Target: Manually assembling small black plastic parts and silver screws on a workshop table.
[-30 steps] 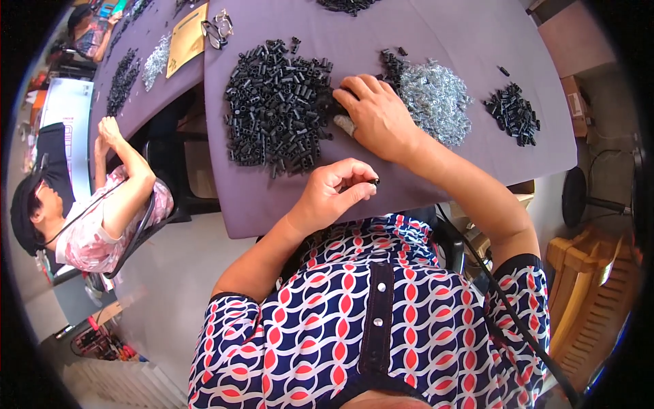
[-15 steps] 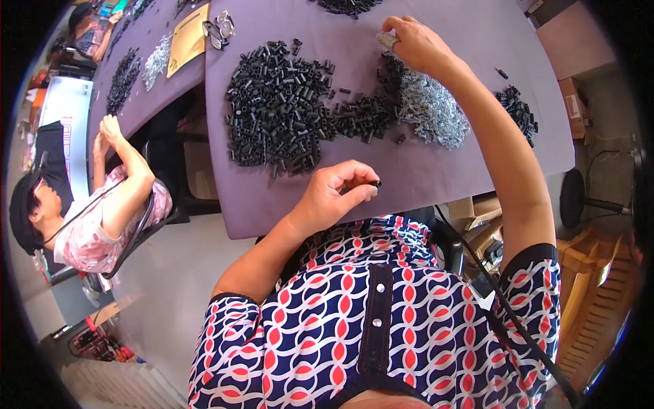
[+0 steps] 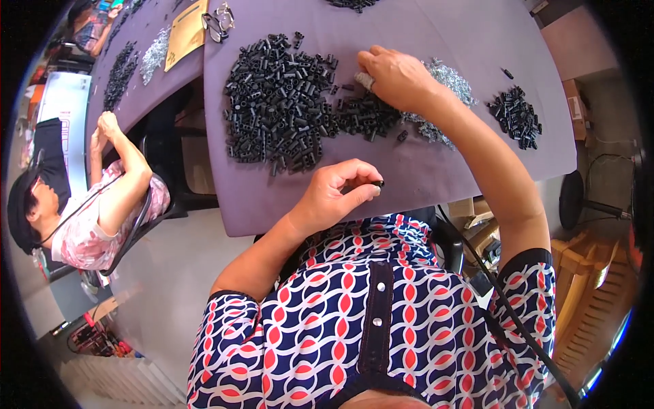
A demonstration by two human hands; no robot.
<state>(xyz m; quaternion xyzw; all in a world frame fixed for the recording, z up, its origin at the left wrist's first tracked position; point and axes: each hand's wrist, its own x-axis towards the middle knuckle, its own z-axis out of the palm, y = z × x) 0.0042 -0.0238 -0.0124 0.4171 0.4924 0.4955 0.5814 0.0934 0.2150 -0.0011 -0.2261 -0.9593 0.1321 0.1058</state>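
Note:
My left hand [image 3: 337, 194] stays over the near edge of the table, thumb and fingers pinched on a small black cylindrical part [image 3: 380, 183]; only its end shows. Above a smaller heap of black parts [image 3: 371, 121], my right hand [image 3: 398, 78] is held palm down with fingers curled. A light wrap [image 3: 364, 82] covers one of its fingers. Whatever those fingertips hold is hidden. Partly under the right wrist lies a pile of small silvery metal pieces [image 3: 453, 82]. Left of it spreads a large heap of short black cylindrical parts [image 3: 276, 109].
Another black pile [image 3: 516, 116] lies toward the right edge of the purple-grey tablecloth [image 3: 477, 34], and one more [image 3: 354, 4] at the far edge. Eyeglasses [image 3: 218, 24] and a yellow envelope [image 3: 185, 34] rest on the adjoining table. A co-worker [image 3: 102, 198] sits at left.
My right hand has come nearer and slightly left, from beyond the silvery pile to over the smaller black heap. My left hand keeps its pinch, nearly still.

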